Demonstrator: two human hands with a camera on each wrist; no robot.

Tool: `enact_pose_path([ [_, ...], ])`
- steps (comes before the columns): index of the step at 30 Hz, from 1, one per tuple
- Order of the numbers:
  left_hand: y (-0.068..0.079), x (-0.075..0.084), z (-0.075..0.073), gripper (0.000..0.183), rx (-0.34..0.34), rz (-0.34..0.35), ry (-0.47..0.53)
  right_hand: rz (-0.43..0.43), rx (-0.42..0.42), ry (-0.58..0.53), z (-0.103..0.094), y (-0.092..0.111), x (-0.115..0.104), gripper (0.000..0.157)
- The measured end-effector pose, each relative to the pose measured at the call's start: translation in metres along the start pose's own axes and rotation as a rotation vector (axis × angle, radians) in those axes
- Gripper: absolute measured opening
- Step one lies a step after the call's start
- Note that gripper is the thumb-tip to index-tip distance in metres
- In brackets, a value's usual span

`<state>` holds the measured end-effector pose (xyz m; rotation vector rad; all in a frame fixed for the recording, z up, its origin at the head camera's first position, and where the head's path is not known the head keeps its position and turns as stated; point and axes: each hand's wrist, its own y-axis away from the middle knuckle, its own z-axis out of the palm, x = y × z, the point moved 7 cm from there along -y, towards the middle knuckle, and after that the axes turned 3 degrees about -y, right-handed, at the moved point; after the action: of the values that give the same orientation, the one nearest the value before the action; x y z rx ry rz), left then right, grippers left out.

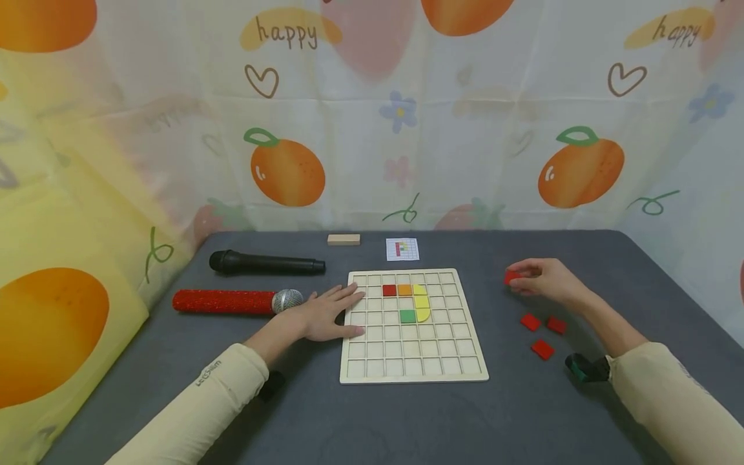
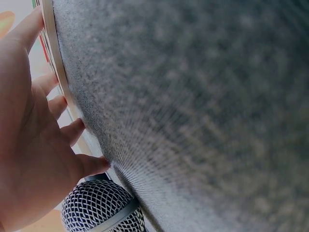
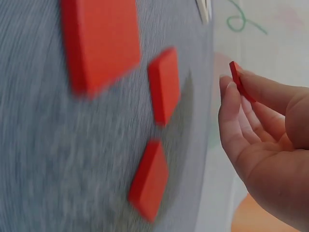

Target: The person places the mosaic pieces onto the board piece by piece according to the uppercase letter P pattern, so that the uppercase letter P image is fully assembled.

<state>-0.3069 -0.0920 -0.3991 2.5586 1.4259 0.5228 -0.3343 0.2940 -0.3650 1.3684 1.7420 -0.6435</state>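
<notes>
Pinches a flat red tile [image 1: 513, 276] in the right hand [image 1: 544, 279], raised off the table [image 1: 430, 426] toward its right edge, near three loose red squares [image 1: 543, 349]. Rests the left hand [image 1: 320, 321], fingers spread, on the left edge of the wooden grid board [image 1: 411, 349]. Might drop the tile through a slack fingertip hold, or skew the board by pressing sideways. Has, in cells from the board's middle toward its far edge, a seated red square [image 1: 389, 290], an orange square [image 1: 405, 290], yellow pieces [image 1: 421, 301] and a green square [image 1: 408, 316].

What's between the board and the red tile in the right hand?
In the head view, only bare gray tabletop shows between the board and that red tile.
</notes>
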Motion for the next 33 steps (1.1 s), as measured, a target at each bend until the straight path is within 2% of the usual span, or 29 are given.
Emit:
enact_pose_path([
  [7, 0.002, 0.0, -0.002, 0.08, 0.0, -0.004, 0.0, 0.018, -0.049, -0.133, 0.023, -0.011, -0.012, 0.045],
  [11, 0.001, 0.0, -0.002, 0.081, -0.006, -0.01, 0.0, 0.027, -0.062, -0.17, 0.034, -0.017, -0.017, 0.046],
  [18, -0.003, -0.001, 0.0, 0.083, -0.009, -0.017, -0.018, 0.016, -0.091, -0.208, 0.053, -0.029, -0.03, 0.044],
  [23, -0.002, -0.001, 0.0, 0.083, -0.009, -0.016, -0.012, 0.039, -0.118, -0.24, 0.067, -0.037, -0.036, 0.044],
  [33, -0.001, 0.0, -0.001, 0.082, -0.015, -0.01, -0.015, 0.032, -0.169, -0.202, 0.093, -0.049, -0.05, 0.039],
])
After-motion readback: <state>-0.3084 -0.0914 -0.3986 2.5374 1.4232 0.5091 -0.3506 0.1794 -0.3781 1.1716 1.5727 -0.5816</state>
